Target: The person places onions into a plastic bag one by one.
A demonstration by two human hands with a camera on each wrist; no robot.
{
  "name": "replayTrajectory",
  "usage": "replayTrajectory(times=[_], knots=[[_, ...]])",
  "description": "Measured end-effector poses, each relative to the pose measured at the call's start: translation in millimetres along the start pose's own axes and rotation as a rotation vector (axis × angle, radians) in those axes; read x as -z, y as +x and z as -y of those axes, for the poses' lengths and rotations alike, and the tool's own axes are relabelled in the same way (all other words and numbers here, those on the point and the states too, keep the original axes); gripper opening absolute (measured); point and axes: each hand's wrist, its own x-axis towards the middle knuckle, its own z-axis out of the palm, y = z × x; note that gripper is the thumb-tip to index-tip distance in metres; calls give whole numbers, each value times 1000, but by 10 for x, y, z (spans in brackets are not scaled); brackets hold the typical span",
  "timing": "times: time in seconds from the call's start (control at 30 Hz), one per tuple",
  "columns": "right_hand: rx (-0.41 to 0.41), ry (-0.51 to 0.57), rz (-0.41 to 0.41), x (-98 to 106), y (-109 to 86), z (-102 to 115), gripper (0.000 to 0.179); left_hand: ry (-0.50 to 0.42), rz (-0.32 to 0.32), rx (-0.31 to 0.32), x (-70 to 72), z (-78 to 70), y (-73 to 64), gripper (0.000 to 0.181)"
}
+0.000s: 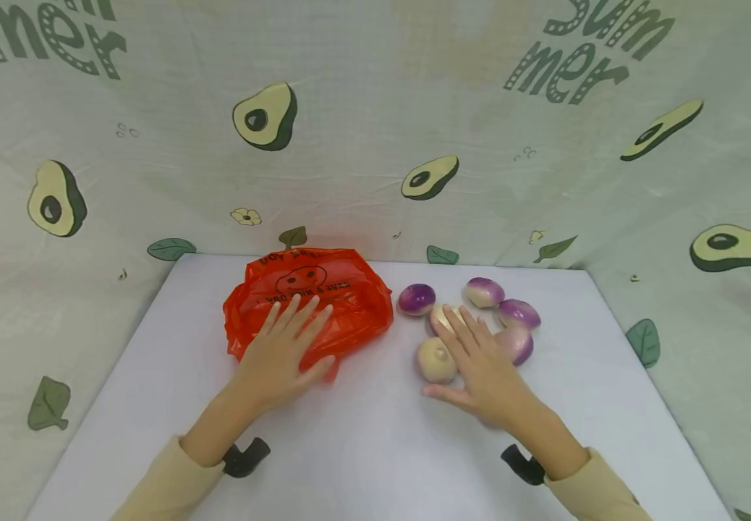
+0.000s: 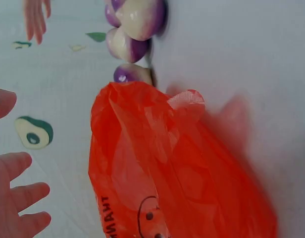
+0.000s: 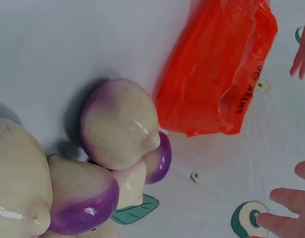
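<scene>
A red plastic bag (image 1: 323, 325) with a printed smiling face lies crumpled on the table's left half. My left hand (image 1: 278, 365) is over its near edge, fingers spread and holding nothing; in the left wrist view those fingers (image 2: 31, 192) are apart from the bag (image 2: 192, 168). Several purple-and-white turnips (image 1: 437, 360) are grouped right of the bag. Above them is my right hand (image 1: 489, 376), palm down with fingers extended, partly hiding some. The right wrist view shows turnips (image 3: 120, 124) close up, with the fingers (image 3: 286, 198) off to the side.
A white table (image 1: 362, 463) bears the bag and turnips. Behind it and at the sides hangs a pale cloth (image 1: 349, 145) printed with avocados and leaves. A black mount (image 1: 247, 458) sits at the left wrist, another black mount (image 1: 523, 465) at the right.
</scene>
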Motion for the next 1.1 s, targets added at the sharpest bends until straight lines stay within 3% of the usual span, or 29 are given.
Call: replayTrajectory(times=[0.23, 0.47, 0.7, 0.9, 1.1], knots=[[-35, 24, 10, -29, -14, -10, 94, -32, -74, 23, 16, 113, -85, 68], [-34, 76, -43, -28, -29, -18, 86, -71, -123, 93, 71, 230, -162, 62], [-124, 174, -14, -23, -115, -57, 81, -130, -193, 160, 23, 363, -238, 60], [-180, 210, -28, -38, -192, -77, 75, -145, -286, 220, -13, 467, -323, 63], [-229, 257, -67, -85, -290, -87, 70, -208, -320, 306, -58, 541, -405, 67]])
